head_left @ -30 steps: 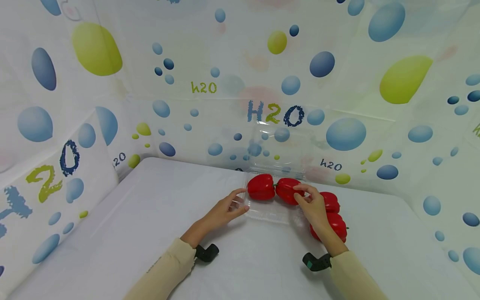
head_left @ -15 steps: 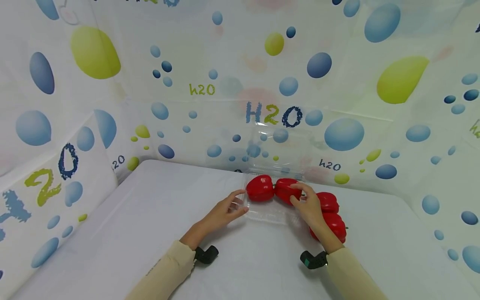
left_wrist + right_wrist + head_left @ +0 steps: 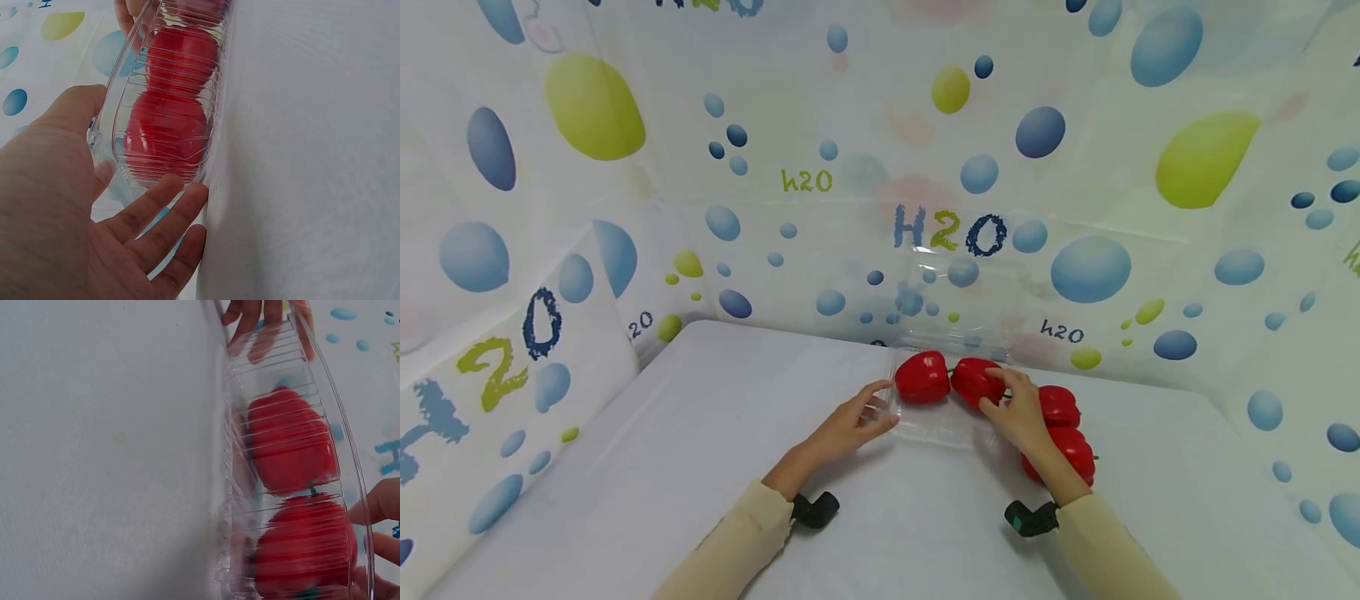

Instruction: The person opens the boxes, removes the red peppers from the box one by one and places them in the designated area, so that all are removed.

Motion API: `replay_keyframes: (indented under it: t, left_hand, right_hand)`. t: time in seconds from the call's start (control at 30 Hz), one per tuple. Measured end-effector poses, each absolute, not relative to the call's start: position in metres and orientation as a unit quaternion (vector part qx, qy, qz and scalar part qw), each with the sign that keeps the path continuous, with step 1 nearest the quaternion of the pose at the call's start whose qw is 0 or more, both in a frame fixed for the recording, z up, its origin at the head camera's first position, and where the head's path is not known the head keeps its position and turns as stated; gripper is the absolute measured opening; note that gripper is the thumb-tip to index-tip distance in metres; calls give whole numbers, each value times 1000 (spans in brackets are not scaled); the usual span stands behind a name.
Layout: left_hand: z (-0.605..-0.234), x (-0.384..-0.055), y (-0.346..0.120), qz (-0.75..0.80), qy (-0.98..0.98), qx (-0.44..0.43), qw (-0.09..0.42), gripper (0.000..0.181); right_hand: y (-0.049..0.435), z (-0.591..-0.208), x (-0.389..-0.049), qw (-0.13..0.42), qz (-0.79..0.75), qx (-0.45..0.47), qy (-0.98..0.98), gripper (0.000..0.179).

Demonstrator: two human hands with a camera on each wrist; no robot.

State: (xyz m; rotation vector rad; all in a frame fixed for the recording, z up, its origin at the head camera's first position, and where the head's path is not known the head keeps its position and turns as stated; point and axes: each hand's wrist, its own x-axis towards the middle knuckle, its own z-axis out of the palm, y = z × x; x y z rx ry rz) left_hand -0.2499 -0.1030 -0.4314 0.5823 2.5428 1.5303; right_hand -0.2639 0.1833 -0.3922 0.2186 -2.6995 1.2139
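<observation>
Two red bell peppers lie side by side in a clear plastic clamshell box (image 3: 936, 432) at the back of the table. My right hand (image 3: 1021, 417) holds the right bell pepper (image 3: 973, 382) between thumb and fingers. In the right wrist view, fingers (image 3: 382, 503) reach over the box rim at that pepper (image 3: 300, 547). To the left, my left hand (image 3: 842, 427) rests at the box's left end, near the left bell pepper (image 3: 922, 377). The left wrist view shows its fingers (image 3: 156, 234) loosely spread against the ribbed end wall, with the thumb at the rim.
Two more red peppers, a far one (image 3: 1060, 406) and a near one (image 3: 1071, 450), sit on the white table (image 3: 880, 533) beside the right forearm, partly hidden by it. The box's clear lid (image 3: 958, 292) stands raised against the patterned backdrop (image 3: 820, 100).
My right hand shifts slightly left with the fingers around the right pepper, which settles a little in the box. The left hand stays in place.
</observation>
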Motion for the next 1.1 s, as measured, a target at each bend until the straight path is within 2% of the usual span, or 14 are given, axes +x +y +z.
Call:
replay_keyframes:
  t: [0.4, 0.83, 1.1]
  left_hand:
    - [-433, -248, -103, 505, 841, 185, 62, 65]
    - [-433, -249, -103, 507, 840, 184, 62, 64]
    - [-434, -250, -103, 503, 841, 187, 60, 63]
  right_hand:
    - [180, -392, -263, 77, 414, 49, -906, 51]
    - [177, -396, -265, 74, 379, 98, -917, 59]
    - [172, -396, -265, 85, 360, 88, -925, 61]
